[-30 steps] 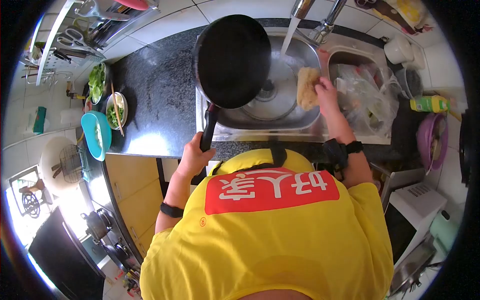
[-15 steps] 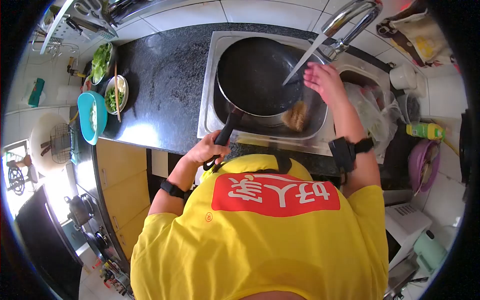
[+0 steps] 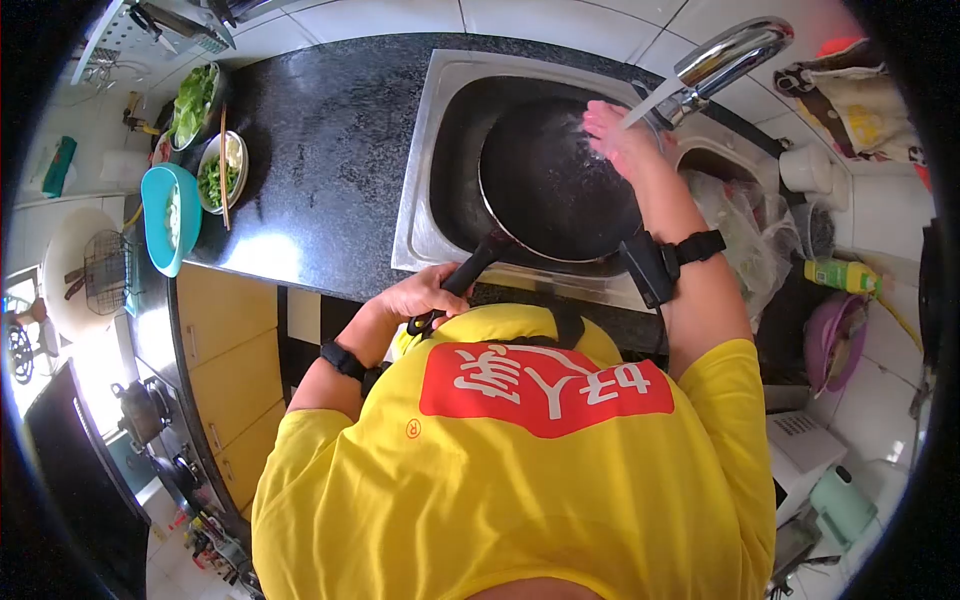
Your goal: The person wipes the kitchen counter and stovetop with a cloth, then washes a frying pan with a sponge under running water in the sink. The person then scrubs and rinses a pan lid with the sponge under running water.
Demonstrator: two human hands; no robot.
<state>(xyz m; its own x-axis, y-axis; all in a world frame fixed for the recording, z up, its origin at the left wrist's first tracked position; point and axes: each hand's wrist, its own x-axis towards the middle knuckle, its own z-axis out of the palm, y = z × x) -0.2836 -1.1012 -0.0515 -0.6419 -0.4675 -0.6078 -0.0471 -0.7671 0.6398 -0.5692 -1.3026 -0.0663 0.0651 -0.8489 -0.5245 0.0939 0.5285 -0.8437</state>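
My left hand (image 3: pixel 428 293) is wrapped round the black handle of a frying pan (image 3: pixel 555 195). The dark pan sits inside the steel sink (image 3: pixel 422 205), tilted, with its inside facing up. Over the pan's far right side, my right hand (image 3: pixel 622 142) holds its fingers stretched out, with nothing gripped. Water runs from the chrome faucet (image 3: pixel 738 55) onto that hand and splashes into the pan. Whether the fingertips touch the pan, I cannot tell.
On the dark counter (image 3: pixel 330 130) at the left stand a turquoise bowl (image 3: pixel 160 215), a bowl of chopped greens with chopsticks (image 3: pixel 224 170) and a bowl of leafy greens (image 3: pixel 193 105). Clear plastic bags (image 3: pixel 745 240) and a yellow-green bottle (image 3: pixel 840 275) lie at right.
The pan has moved right and toward me in the sink, and its body now hides the brown scrub brush. My right hand has moved up into the water stream.
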